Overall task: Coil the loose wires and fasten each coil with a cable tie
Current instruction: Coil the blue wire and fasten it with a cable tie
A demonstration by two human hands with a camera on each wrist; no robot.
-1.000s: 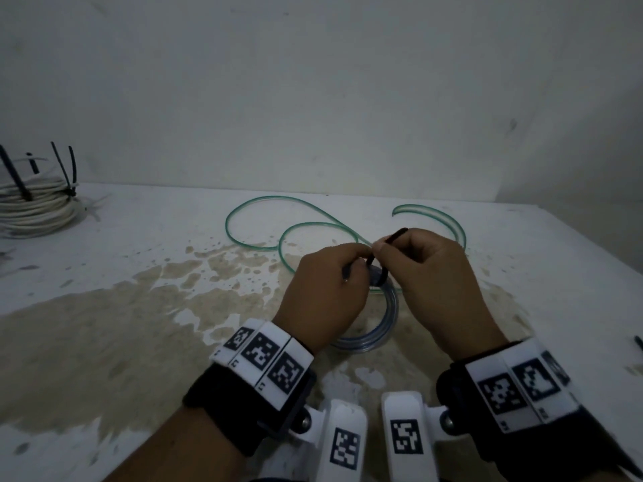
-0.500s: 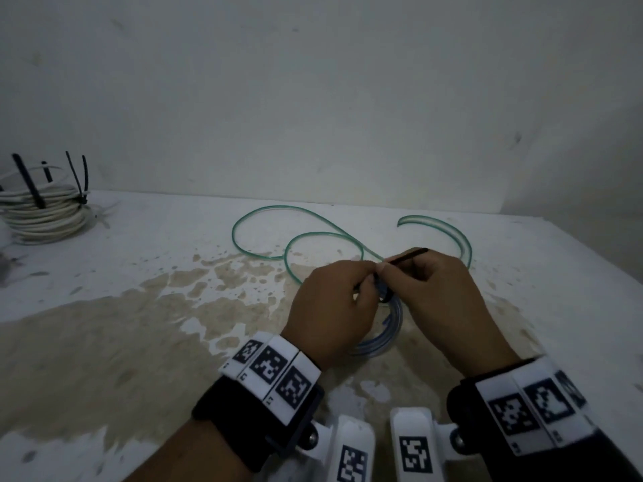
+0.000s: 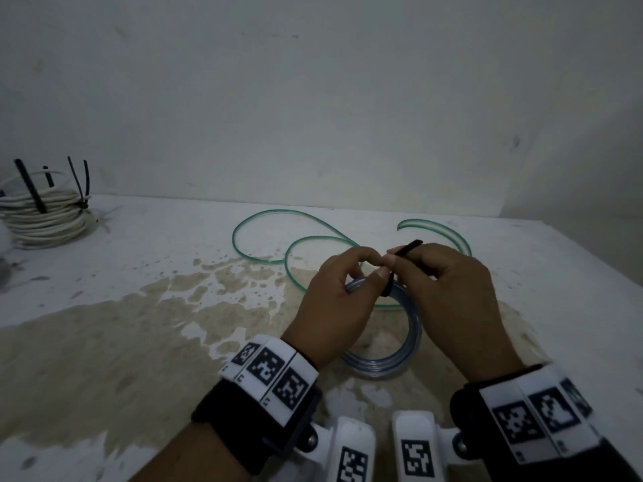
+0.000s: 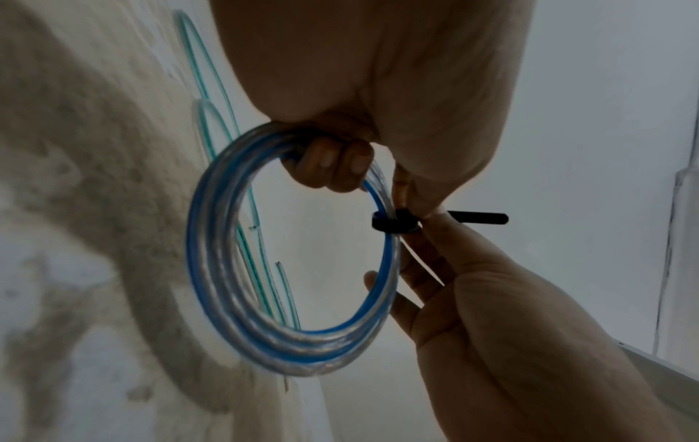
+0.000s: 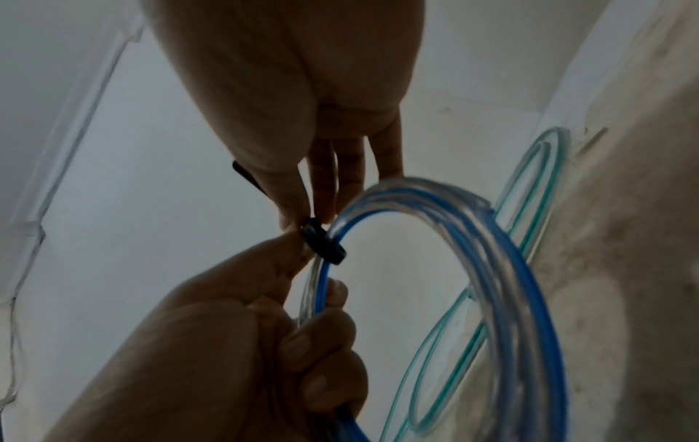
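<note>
The blue-and-clear wire coil (image 4: 291, 329) is held up off the table between the two hands, its lower arc hanging just above the stained patch of the white table (image 3: 104, 342). A black cable tie (image 4: 395, 222) loops round the coil's strands at the upper side, drawn close to them, and its free tail sticks out past the fingers toward the wall. The left hand (image 3: 334, 307) has its lower fingers curled round the coil's strands, while thumb and forefinger meet at the tie's head. The right hand (image 3: 452, 300) pinches the tie's tail between thumb and forefinger — its other fingers lie straight alongside the outer edge of the coil. Behind the hands a loose green wire (image 3: 278, 234) lies on the table in open loops, one end curling up near the right hand, and one loop runs under the held coil. Far off at the table's left back corner sits a white wire coil (image 3: 45, 217), already bound with black ties (image 3: 78, 182) whose tails stand upright. The table's back edge meets a plain white wall (image 3: 313, 99) just beyond the green wire; its right edge runs close past the right wrist — the broad room lies to the left, between the hands and the white coil.
</note>
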